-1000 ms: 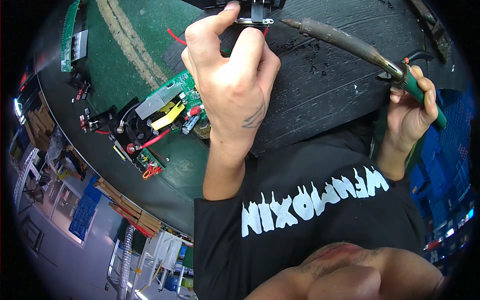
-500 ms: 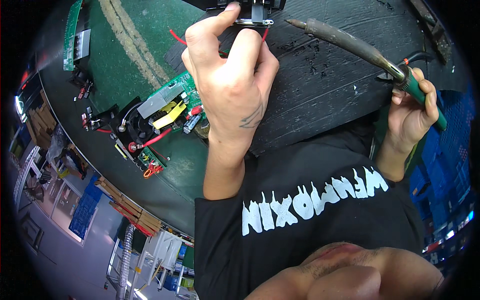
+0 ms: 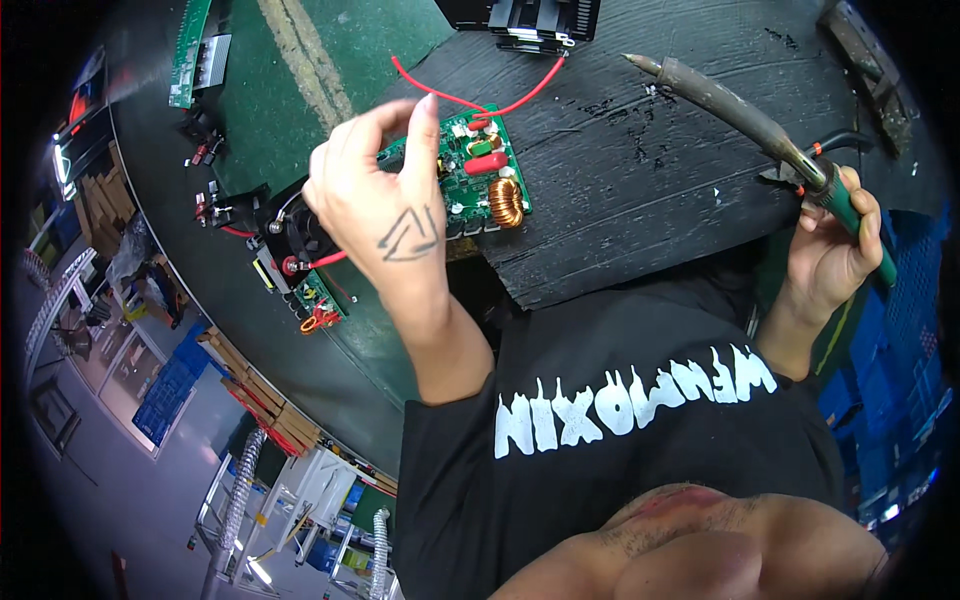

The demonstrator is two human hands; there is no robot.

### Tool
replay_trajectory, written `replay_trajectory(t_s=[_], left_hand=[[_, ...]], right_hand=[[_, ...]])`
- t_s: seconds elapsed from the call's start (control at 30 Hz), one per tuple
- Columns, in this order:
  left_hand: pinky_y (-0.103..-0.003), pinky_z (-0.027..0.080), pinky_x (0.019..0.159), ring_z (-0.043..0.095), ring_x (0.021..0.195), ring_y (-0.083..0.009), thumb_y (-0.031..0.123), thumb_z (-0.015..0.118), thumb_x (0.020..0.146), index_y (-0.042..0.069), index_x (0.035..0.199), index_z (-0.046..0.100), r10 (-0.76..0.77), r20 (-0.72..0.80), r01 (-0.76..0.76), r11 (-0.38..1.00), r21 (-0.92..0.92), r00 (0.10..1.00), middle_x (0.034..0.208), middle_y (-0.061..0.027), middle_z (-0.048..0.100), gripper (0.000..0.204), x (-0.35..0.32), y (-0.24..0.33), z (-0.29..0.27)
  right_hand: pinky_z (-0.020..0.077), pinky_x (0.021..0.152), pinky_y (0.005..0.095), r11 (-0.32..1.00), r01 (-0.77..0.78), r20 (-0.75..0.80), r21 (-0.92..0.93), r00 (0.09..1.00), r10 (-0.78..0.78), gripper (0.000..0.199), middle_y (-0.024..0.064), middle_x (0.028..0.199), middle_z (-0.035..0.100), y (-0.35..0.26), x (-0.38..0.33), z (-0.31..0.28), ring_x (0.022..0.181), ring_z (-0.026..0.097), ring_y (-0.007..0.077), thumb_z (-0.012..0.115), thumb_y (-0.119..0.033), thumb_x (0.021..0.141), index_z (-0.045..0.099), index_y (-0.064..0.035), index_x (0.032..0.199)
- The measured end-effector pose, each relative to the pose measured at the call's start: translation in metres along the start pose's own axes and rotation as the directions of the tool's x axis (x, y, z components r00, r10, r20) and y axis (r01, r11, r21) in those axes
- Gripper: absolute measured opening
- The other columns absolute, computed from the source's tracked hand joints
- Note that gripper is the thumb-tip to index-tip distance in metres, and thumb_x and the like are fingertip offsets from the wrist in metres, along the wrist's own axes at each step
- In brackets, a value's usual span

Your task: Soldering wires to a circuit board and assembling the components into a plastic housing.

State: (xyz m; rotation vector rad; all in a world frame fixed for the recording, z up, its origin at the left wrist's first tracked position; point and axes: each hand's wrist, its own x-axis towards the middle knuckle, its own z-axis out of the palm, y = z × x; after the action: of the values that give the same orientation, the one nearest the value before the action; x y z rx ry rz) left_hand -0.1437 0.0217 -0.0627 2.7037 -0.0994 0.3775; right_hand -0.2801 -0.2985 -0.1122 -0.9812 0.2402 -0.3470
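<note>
Well, the right hand (image 3: 832,232) has its fingers closed round the green handle of a soldering iron (image 3: 735,112), off to the right of the circuit board (image 3: 460,208). The iron slants over the dark surface, its tip on the circuit board's far right side, apart from everything near it. The left hand (image 3: 378,190) is over the left part of the circuit board, hiding some of it, with fingers bent and the forefinger arched toward the upright thumb; from here I can't tell whether the two tips meet or pinch anything.

The circuit board lies partly on a black sheet (image 3: 640,215), and it carries a copper coil (image 3: 507,203) and a plump red part (image 3: 486,164) at its right side. From its far edge one red wire (image 3: 541,88) curves up to a black finned block (image 3: 540,22) beyond the circuit board, while another red wire (image 3: 425,84) bends away leftward to a loose-looking end.

Left of the circuit board, partly behind the left hand, there's a black fan (image 3: 308,238). Well to its right, by the iron's neck, sits a tool with a black handle (image 3: 848,137).
</note>
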Motion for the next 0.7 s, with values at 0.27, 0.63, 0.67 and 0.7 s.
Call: replay_trajectory(t_s=[0.27, 0.63, 0.67, 0.7], left_hand=[[-0.029, 0.048, 0.076, 0.063, 0.082, -0.0191, 0.003, 0.073, 0.076, 0.002, 0.088, 0.071, 0.010, 0.074, 0.028, 0.870, -0.493, 0.997, 0.085, -0.0086, 0.068, 0.012, -0.008, 0.009, 0.025], [-0.035, 0.049, 0.086, 0.062, 0.097, -0.0279, -0.001, 0.072, 0.071, -0.001, 0.082, 0.065, 0.478, -0.482, -0.675, 0.440, -0.593, 0.735, 0.117, -0.0199, 0.062, 0.013, 0.025, 0.040, 0.058], [-0.035, 0.048, 0.085, 0.062, 0.097, -0.0295, -0.003, 0.072, 0.069, -0.001, 0.081, 0.064, 0.494, -0.439, -0.653, 0.455, -0.605, 0.750, 0.117, -0.0222, 0.062, 0.014, 0.023, 0.041, 0.055], [-0.036, 0.048, 0.084, 0.061, 0.097, -0.0312, -0.005, 0.072, 0.068, -0.001, 0.080, 0.063, 0.510, -0.395, -0.632, 0.472, -0.614, 0.764, 0.117, -0.0244, 0.061, 0.015, 0.025, 0.047, 0.057]], right_hand=[[0.0466, 0.060, 0.0238, 1.000, 0.013, -0.019, 0.005, 1.000, -0.013, 0.030, 0.0132, 0.107, 0.060, -0.003, -0.003, -0.002, 0.079, 0.060, 0.0183, 0.055, -0.027, 0.089, 0.068, -0.0055, 0.105], [0.0442, 0.059, 0.0242, 1.000, 0.008, -0.070, -0.013, 0.997, -0.009, 0.031, 0.0135, 0.104, 0.060, -0.002, -0.003, 0.002, 0.072, 0.055, 0.0171, 0.054, -0.029, 0.089, 0.068, -0.0055, 0.104], [0.0441, 0.060, 0.0242, 1.000, 0.014, -0.089, -0.018, 0.996, -0.016, 0.031, 0.0135, 0.104, 0.060, -0.002, -0.002, 0.003, 0.072, 0.055, 0.0171, 0.054, -0.029, 0.090, 0.068, -0.0055, 0.104], [0.0441, 0.060, 0.0242, 1.000, -0.002, -0.067, -0.016, 0.998, 0.001, 0.031, 0.0135, 0.104, 0.060, -0.003, -0.002, 0.003, 0.072, 0.055, 0.0171, 0.054, -0.029, 0.090, 0.068, -0.0055, 0.104]])
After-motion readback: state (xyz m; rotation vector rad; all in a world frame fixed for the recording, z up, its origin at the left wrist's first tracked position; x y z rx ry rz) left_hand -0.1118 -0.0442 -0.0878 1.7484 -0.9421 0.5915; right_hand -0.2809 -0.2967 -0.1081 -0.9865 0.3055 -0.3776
